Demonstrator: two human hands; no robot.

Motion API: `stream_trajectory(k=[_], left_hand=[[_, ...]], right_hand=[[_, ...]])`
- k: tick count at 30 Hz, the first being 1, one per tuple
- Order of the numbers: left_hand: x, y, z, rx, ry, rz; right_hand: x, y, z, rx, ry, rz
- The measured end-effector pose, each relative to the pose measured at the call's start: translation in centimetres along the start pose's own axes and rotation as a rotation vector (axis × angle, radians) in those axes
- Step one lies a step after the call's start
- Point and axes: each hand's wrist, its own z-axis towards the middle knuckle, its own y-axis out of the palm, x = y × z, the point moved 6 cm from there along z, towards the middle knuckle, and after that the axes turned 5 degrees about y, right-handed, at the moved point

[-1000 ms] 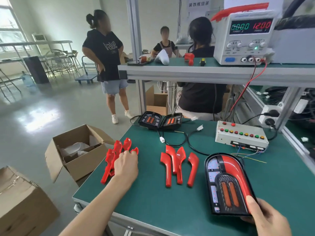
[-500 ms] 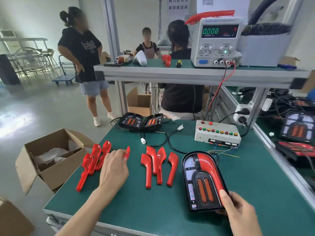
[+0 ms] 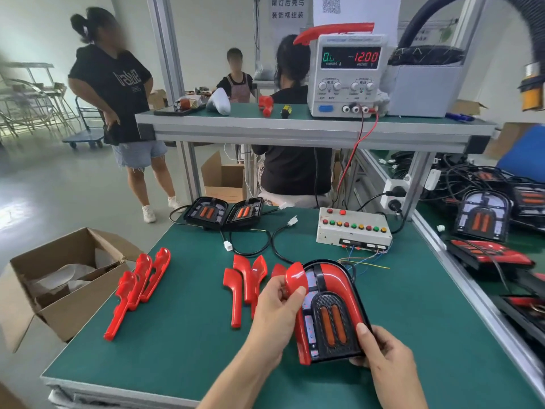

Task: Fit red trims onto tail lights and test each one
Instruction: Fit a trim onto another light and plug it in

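left hand now grips red trim against tail light, which right hand still grips.

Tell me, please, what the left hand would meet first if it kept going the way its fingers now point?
Probably the tail light: the left hand holds a red trim at that light's left edge, fingers pointing right. Depth is unclear.

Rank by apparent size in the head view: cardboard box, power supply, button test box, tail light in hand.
1. cardboard box
2. power supply and tail light look about alike; the light is nearer the camera, so unranked
3. button test box, farther away
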Motion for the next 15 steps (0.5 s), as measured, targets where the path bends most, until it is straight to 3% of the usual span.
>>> stream_trajectory(k=[6, 11, 15], left_hand=[[-0.2, 1.0, 0.9, -0.051, 0.040, 0.171], [0.5, 1.2, 1.3, 0.002, 0.196, 0.511], [1.0, 1.6, 1.3, 0.008, 0.218, 0.509]], right_hand=[[0.3, 0.3, 0.2, -0.037, -0.024, 0.043], [0.6, 0.3, 0.4, -0.063, -0.032, 0.055], [0.7, 0.3, 0.5, -0.061, -0.041, 0.081]])
